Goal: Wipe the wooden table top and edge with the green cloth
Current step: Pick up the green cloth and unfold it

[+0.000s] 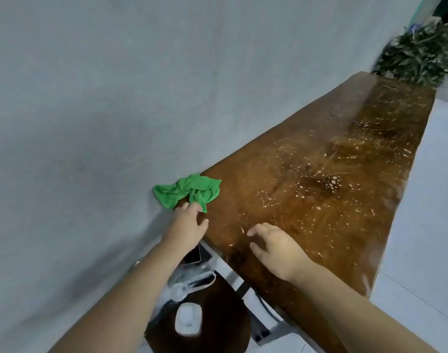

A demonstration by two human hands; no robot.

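A long brown wooden table top (319,189) runs away from me along a grey wall, speckled with pale spots. A crumpled green cloth (189,191) lies on its near corner against the wall. My left hand (188,225) reaches to the cloth, its fingertips pinching the cloth's near edge. Further right, my right hand (276,247) hovers over the table's near end with the fingers spread and nothing in it.
A grey wall (90,110) borders the table's left side. A leafy green plant (421,57) stands at the far end. Below the near end is a dark round stool (217,314) with a white object (188,319), clear plastic and a phone (193,256).
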